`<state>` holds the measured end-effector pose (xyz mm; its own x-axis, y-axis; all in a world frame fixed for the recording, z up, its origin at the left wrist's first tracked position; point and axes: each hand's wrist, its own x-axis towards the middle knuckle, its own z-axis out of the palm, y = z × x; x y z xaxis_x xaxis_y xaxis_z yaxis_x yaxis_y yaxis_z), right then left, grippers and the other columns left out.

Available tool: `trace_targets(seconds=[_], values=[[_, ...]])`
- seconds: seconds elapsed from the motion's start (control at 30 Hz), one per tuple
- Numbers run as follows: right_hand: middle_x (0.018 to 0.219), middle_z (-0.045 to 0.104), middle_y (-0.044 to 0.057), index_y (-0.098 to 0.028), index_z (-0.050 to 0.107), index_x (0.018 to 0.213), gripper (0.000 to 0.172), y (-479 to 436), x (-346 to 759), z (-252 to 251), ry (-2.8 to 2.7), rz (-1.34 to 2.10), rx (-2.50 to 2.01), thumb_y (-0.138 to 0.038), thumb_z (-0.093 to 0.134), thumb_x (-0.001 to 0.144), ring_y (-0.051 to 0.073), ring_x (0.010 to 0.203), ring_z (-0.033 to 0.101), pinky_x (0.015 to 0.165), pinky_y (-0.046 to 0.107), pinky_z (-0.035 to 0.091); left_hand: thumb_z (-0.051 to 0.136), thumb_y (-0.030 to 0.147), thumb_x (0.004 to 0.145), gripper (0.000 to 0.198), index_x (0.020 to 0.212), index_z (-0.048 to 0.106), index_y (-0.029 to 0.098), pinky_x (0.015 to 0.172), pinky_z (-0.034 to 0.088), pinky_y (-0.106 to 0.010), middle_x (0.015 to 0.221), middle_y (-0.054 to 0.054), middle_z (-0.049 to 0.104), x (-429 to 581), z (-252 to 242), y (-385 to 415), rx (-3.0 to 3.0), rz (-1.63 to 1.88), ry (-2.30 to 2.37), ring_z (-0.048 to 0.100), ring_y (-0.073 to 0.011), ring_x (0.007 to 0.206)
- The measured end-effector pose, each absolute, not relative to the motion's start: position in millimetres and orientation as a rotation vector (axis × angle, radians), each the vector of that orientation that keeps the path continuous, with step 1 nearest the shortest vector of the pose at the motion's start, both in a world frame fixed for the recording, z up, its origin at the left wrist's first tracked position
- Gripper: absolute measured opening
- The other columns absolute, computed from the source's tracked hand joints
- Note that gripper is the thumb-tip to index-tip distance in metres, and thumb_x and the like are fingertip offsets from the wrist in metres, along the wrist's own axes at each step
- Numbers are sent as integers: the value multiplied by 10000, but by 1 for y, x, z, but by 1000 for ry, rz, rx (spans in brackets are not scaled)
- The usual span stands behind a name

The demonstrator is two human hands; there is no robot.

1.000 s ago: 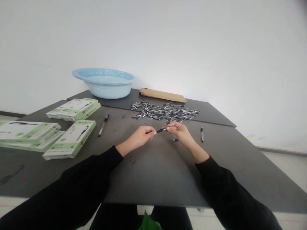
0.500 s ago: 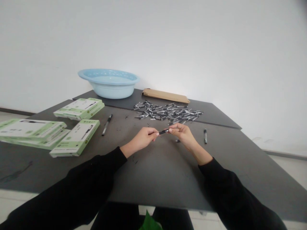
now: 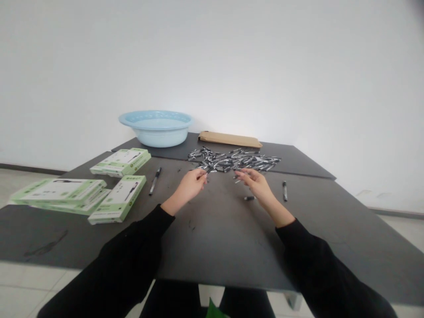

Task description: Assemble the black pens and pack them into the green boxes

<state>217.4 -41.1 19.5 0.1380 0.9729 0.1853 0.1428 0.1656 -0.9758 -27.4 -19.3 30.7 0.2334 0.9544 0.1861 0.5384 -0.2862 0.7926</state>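
My left hand (image 3: 190,187) is closed, its thumb and forefinger pinching a dark pen piece (image 3: 208,171) in front of the heap. My right hand (image 3: 256,185) is also in a pinch, with a small dark and clear pen part (image 3: 236,169) at its fingertips. Past both hands spreads a heap of black and clear pen parts (image 3: 228,161), which blends with what the fingertips hold. Under the right hand lies a short dark pen piece (image 3: 250,198). A pen (image 3: 155,181) rests left of my left hand, and a short pen part (image 3: 285,191) lies to the right.
Green and white pen boxes (image 3: 117,199) are stacked on the left of the dark table (image 3: 218,247). A light blue basin (image 3: 159,132) stands at the back left, beside a flat brown cardboard package (image 3: 230,138). Behind the table is a white wall.
My hands, which were joined by one pen, have come apart, the left one moving left. Each now pinches a separate piece. The whole view has shifted slightly.
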Motion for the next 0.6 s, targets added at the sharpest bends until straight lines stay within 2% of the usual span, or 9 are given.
trace_targets(seconds=[0.1, 0.23, 0.37, 0.6], values=[[832, 752, 78, -185, 632, 827, 215, -38, 220, 7, -1368, 922, -1290, -373, 656, 725, 176, 705, 658, 706, 320, 498, 472, 258, 870, 247, 1046, 626, 176, 716, 448, -295, 799, -82, 695, -51, 44, -15, 2116, 963, 1826, 660, -221, 784], [717, 702, 29, -194, 620, 821, 124, -43, 214, -5, -1612, 827, -1306, -286, 556, 768, 167, 642, 622, 647, 294, 462, 448, 289, 888, 248, 981, 643, 168, 766, 465, -338, 877, -141, 715, -80, 51, -12, 2097, 789, 2284, 680, -288, 893], [734, 690, 25, -195, 645, 882, 169, -54, 207, -2, -1950, 633, -1319, -197, 494, 808, 167, 654, 611, 636, 276, 430, 422, 268, 901, 277, 1017, 632, 129, 790, 478, -353, 929, -174, 704, -99, 42, -2, 2041, 634, 2433, 672, -308, 947], [716, 675, 37, -182, 691, 908, 240, -64, 205, 6, -2178, 433, -1343, -119, 478, 818, 157, 614, 573, 615, 258, 398, 386, 91, 850, 330, 1099, 592, 26, 826, 471, -394, 998, -260, 644, -112, 25, 6, 2022, 532, 2498, 644, -343, 993]])
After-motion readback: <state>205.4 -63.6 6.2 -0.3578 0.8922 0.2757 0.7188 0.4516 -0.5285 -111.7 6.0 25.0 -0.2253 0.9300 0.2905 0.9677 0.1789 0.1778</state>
